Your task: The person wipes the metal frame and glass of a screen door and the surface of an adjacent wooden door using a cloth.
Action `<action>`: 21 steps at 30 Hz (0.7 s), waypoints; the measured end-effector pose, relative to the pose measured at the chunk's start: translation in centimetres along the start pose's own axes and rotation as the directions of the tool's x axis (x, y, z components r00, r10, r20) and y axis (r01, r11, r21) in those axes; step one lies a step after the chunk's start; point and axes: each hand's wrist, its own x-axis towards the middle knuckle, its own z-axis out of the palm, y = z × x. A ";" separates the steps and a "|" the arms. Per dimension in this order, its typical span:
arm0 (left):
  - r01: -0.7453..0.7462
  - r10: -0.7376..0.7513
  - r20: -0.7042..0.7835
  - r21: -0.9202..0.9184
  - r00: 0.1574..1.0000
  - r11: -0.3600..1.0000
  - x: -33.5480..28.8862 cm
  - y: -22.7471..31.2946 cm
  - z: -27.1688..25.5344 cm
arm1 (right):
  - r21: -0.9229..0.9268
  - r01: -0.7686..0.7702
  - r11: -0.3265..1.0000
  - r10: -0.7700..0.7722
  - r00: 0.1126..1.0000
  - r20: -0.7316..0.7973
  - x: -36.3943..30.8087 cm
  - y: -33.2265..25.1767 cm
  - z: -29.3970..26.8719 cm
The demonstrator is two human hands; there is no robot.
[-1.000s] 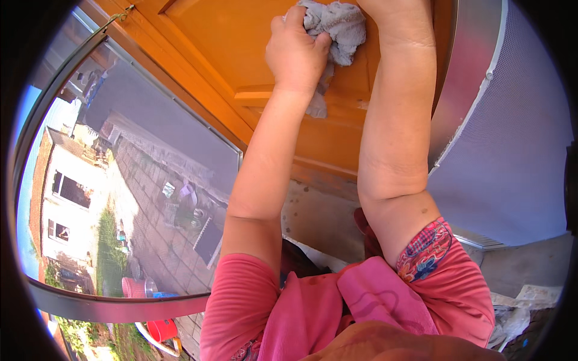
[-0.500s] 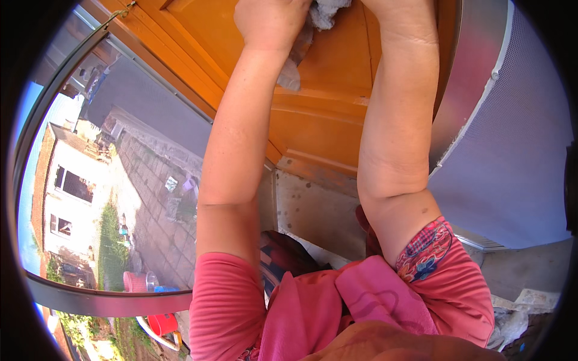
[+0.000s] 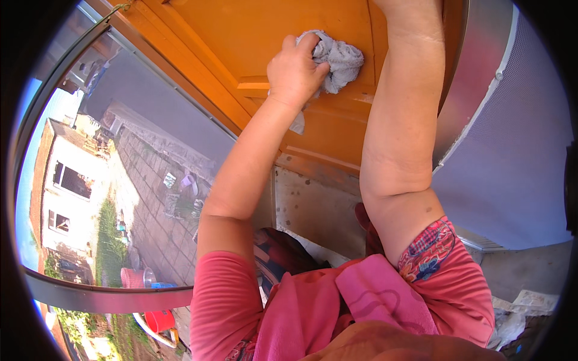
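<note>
A crumpled grey cloth point(image 3: 344, 65) is bunched in my left hand point(image 3: 295, 75), whose fingers are closed round its left side. The cloth lies against the panelled orange door point(image 3: 229, 42), and a loose corner hangs below my wrist. My right forearm point(image 3: 406, 102) reaches up along the door's right side. The upper edge of the picture cuts off my right hand, so its fingers and anything in them are hidden.
A framed glass pane point(image 3: 150, 180) on the left shows a paved yard and a white house. Mesh screen point(image 3: 512, 132) borders the right side. Below the door is a stained pale sill point(image 3: 313, 204). A red bucket point(image 3: 159, 322) stands at lower left.
My left hand has come down the door with the grey cloth, from the upper edge into fuller view. The left elbow bends more. My right arm has shifted only slightly.
</note>
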 end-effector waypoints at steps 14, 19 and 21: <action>-0.079 -0.018 -0.353 -0.257 0.935 0.963 6.4 4.4 -4.2 | 0.010 -0.013 1.000 0.013 1.000 0.014 0.2 -0.3 -0.5; 0.080 -0.097 -0.155 -0.109 0.983 0.991 1.0 0.1 0.7 | -0.001 -0.009 1.000 0.009 1.000 -0.010 0.2 -0.1 0.0; 0.111 -0.123 -0.104 -0.117 0.987 0.987 -0.6 -1.3 1.4 | 0.007 -0.018 1.000 0.018 1.000 0.009 0.2 -0.3 -0.2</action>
